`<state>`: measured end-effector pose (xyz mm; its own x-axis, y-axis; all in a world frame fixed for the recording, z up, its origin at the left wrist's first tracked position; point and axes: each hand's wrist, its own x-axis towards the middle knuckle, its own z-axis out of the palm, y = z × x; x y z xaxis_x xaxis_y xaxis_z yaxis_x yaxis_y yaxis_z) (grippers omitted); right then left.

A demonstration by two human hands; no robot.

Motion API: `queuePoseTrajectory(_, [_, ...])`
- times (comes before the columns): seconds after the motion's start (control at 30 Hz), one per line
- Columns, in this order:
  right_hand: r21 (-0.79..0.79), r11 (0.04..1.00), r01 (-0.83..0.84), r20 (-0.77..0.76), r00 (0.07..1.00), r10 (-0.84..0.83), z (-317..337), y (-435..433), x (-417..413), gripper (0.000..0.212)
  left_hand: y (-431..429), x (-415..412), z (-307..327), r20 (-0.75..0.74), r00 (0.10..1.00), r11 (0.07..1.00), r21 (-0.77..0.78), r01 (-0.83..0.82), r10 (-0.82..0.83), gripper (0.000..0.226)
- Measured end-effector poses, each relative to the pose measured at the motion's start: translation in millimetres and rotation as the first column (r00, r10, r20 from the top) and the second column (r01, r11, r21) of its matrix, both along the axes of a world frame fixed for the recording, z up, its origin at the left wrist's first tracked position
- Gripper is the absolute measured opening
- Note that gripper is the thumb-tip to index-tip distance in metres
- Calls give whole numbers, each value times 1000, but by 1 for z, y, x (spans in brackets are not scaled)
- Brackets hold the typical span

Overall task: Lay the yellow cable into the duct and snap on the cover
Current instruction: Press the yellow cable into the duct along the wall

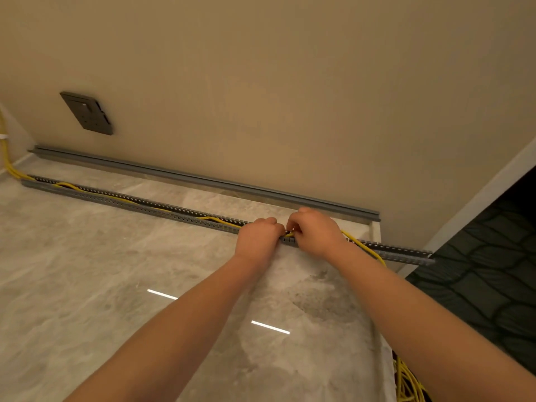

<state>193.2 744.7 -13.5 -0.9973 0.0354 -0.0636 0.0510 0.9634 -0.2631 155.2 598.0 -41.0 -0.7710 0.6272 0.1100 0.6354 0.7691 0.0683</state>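
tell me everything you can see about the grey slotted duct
The grey slotted duct is a long, narrow open channel, seemingly plastic, with slotted side walls. It lies uncovered on the marble-look surface, roughly parallel to the wall, its right end overhanging the edge. The yellow cable runs inside; both hands, left hand and right hand, press at it.

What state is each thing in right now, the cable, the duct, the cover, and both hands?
yellow cable: partly laid in the duct, the right end still outside.
duct: open, lying on the floor.
cover: off, lying along the wall.
left hand: closed at the duct.
right hand: pinching the cable at the duct.
wall socket: nothing plugged in.
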Motion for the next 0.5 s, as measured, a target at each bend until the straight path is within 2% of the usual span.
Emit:
queuePoseTrajectory(0.1, [69,995,74,-4,997,-74,8,5,6,22,3,-3,5,0,1000,998,-60,19,-19,24])
queuePoseTrajectory(0.2, [112,977,180,53,981,-187,20,19,19,31,6,-4,8,13,1000,995,-100,27,-26,25])
queuePoseTrajectory(0.4, [-107,924,368,246,910,-334,38,20,32,28,13,-8,17,44,998,978,-203,41,-33,25])
queuePoseTrajectory(0.5, [-273,827,491,371,847,-380,39,26,40,27,16,-8,20,46,998,971,-233,46,-36,26])
